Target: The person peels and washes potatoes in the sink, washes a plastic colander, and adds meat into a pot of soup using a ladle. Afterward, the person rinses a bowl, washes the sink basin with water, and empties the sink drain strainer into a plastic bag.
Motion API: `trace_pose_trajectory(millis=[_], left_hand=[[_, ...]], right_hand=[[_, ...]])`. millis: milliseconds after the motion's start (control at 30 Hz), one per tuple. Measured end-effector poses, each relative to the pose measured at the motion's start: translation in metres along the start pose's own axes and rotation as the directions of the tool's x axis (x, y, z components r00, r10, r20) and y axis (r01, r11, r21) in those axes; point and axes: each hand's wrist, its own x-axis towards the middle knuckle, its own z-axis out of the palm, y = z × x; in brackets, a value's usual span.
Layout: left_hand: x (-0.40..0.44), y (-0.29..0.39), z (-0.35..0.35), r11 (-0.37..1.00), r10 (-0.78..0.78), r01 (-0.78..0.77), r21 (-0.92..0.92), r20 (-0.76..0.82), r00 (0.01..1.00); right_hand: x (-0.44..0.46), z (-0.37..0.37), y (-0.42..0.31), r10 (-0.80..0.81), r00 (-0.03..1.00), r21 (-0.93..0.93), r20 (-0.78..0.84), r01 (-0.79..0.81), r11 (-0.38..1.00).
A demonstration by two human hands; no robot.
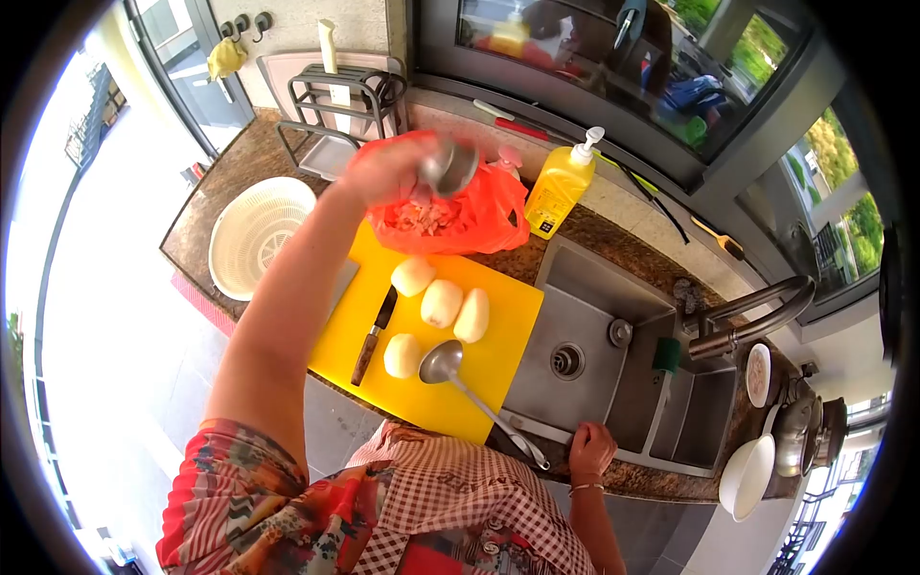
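Note:
My left hand point(395, 168) is stretched over a red plastic bag point(489, 216) with pinkish scraps inside, and holds a small metal cup point(450, 168), blurred by motion. Near the sink's front edge rests my right hand point(592, 448), its fingers curled down, with nothing visible in them. On the yellow cutting board point(489, 402) lie several peeled potatoes point(442, 304), a knife point(375, 335) with a wooden handle, and a metal ladle point(443, 362) whose handle reaches past the board's edge towards my right hand.
A white colander point(225, 240) stands at the left, below a dark rack point(335, 81). Behind the board is a yellow pump bottle point(561, 187). The steel sink point(537, 374) with its faucet point(757, 316) lies right of the board. A white bowl point(747, 479) is at far right.

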Motion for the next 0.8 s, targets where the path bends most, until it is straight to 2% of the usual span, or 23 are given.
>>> trace_pose_trajectory(millis=[67,100,167,233,267,300,333,367,400,433,467,500,533,567,600,633,667,700,733,767,800], left_hand=[[0.003,-0.019,-0.004,0.903,0.014,0.016,0.429,-0.066,0.998],[0.003,-0.030,-0.005,0.788,0.023,0.048,0.614,-0.107,0.994],[0.008,-0.035,0.002,0.438,0.041,0.103,0.893,-0.134,0.990],[0.010,-0.015,0.004,0.753,0.105,0.006,0.658,-0.129,0.986],[0.009,-0.001,0.006,0.862,0.143,-0.054,0.503,-0.139,0.980],[0.006,0.003,0.003,0.967,0.073,-0.056,0.247,-0.060,0.996],[0.001,0.007,-0.002,0.999,0.025,-0.024,-0.024,0.039,0.999],[-0.002,0.009,-0.003,0.956,0.004,0.040,-0.290,0.149,0.989],[-0.003,-0.001,-0.001,0.934,-0.104,0.062,0.351,0.100,0.990],[0.001,-0.019,0.000,0.526,-0.150,0.082,0.847,-0.003,0.989],[0.006,-0.040,-0.002,-0.099,-0.120,0.111,0.989,-0.122,0.985],[0.010,-0.062,-0.016,0.300,-0.020,0.101,0.949,-0.099,0.995],[0.017,-0.051,-0.013,0.571,0.026,0.041,0.820,-0.069,0.997],[0.006,-0.044,0.001,0.798,0.047,-0.006,0.603,-0.052,0.998],[-0.008,-0.033,0.018,0.947,0.073,-0.051,0.318,-0.058,0.996],[-0.023,-0.007,0.038,0.973,0.018,-0.023,0.230,0.024,1.000],[-0.031,-0.012,0.044,0.996,0.001,0.014,-0.088,0.166,0.986],[-0.036,-0.019,0.049,0.918,0.032,0.093,-0.386,0.305,0.952],[-0.042,-0.024,0.054,0.749,0.102,0.212,-0.628,0.425,0.899],[-0.053,-0.025,0.067,0.705,0.077,0.247,-0.665,0.418,0.905],[-0.063,-0.024,0.082,0.657,0.049,0.280,-0.700,0.410,0.911]], right_hand=[[0.007,-0.002,-0.003,-0.027,1.000,0.045,-0.014,0.028,0.999],[0.013,-0.006,-0.001,-0.026,0.999,0.036,0.020,0.026,0.999],[0.007,-0.007,-0.005,0.028,0.996,0.024,0.080,-0.030,0.999],[0.005,-0.003,-0.001,-0.021,1.000,0.019,0.003,0.021,1.000],[0.007,-0.001,-0.003,-0.050,0.998,0.021,-0.040,0.051,0.999],[0.009,-0.002,-0.004,-0.071,0.996,0.001,-0.049,0.071,0.997],[0.010,-0.005,-0.008,-0.090,0.994,-0.017,-0.058,0.089,0.996],[0.008,-0.007,-0.010,-0.107,0.992,-0.037,-0.068,0.104,0.994],[0.004,-0.007,-0.009,-0.076,0.996,0.003,-0.052,0.077,0.997],[0.005,-0.005,-0.007,-0.051,0.998,0.043,-0.042,0.052,0.998],[0.008,-0.005,-0.004,-0.031,0.999,0.082,-0.029,0.034,0.996],[0.015,-0.006,-0.001,-0.015,0.999,0.052,0.031,0.013,0.999],[0.019,-0.002,-0.002,0.025,0.997,0.030,0.075,-0.027,0.999],[0.007,-0.004,0.001,0.076,0.987,-0.010,0.144,-0.076,0.997],[0.001,-0.007,0.001,0.062,0.991,-0.010,0.118,-0.062,0.998],[0.003,-0.006,-0.003,0.040,0.996,-0.008,0.079,-0.040,0.999],[0.005,-0.006,-0.003,0.016,0.999,-0.007,0.041,-0.016,1.000],[0.006,-0.003,0.003,0.024,0.999,-0.022,0.046,-0.023,0.999],[0.003,0.003,0.009,0.036,0.998,-0.037,0.054,-0.034,0.999],[0.000,0.002,0.010,0.050,0.997,-0.051,0.066,-0.046,0.998],[-0.001,0.003,0.010,0.095,0.995,0.071,0.036,-0.098,0.993]])
